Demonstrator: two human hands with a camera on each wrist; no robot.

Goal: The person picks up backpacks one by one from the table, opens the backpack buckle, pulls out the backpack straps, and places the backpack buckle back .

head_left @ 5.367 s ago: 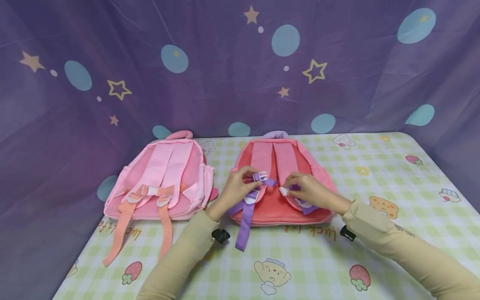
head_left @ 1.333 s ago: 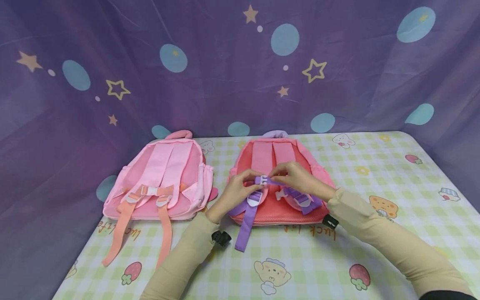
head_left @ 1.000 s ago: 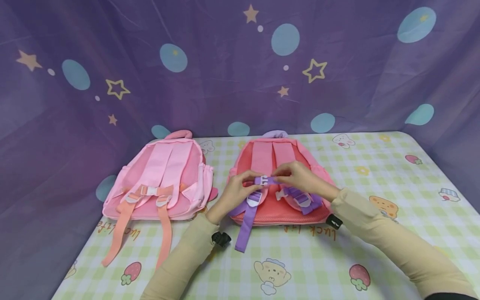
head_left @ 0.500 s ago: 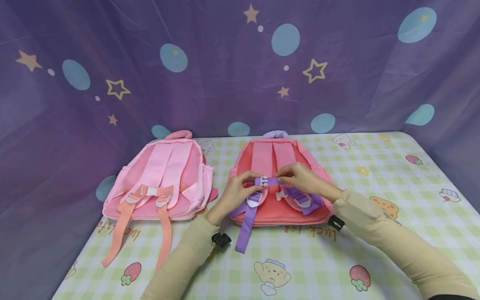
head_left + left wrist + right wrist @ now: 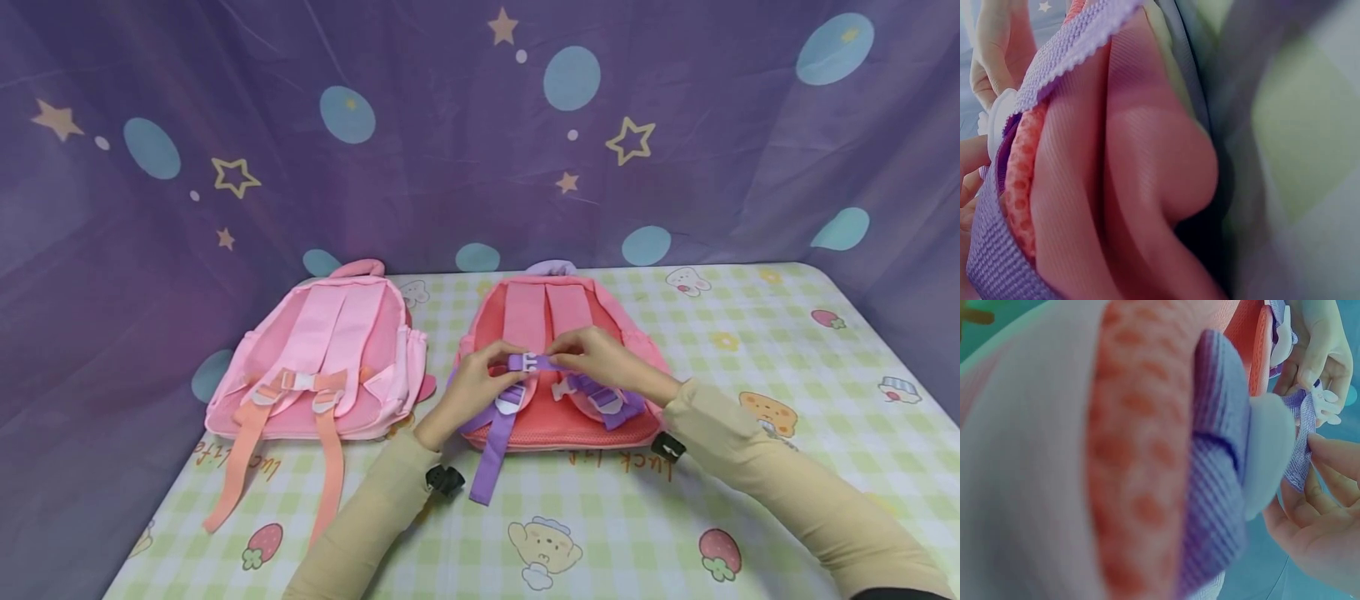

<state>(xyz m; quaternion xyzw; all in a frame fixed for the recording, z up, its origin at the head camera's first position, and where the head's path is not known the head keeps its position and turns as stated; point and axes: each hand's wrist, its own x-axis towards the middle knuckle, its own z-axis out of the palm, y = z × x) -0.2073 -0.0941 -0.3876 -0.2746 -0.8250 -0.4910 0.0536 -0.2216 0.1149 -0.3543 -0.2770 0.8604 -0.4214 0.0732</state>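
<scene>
A coral-pink backpack lies with its shoulder straps up. Over its middle my left hand pinches a short purple strap beside a white pronged buckle half. My right hand pinches the loose end of that purple strap, just right of the buckle. Both hands show in the right wrist view, with the strap between them. A second white buckle piece rests free on the bag, below the right hand. White adjusters sit on the purple straps. In the left wrist view purple webbing partly hides the fingers.
To the left lies a light pink backpack, its orange chest strap joined by a white buckle and two orange tails hanging toward the front. A checked cloth covers the table. Behind stands a purple curtain.
My right hand has let go of the white buckle piece on the right strap and moved left to the purple strap end. My left hand has stayed at its buckle. Lately little moves.
</scene>
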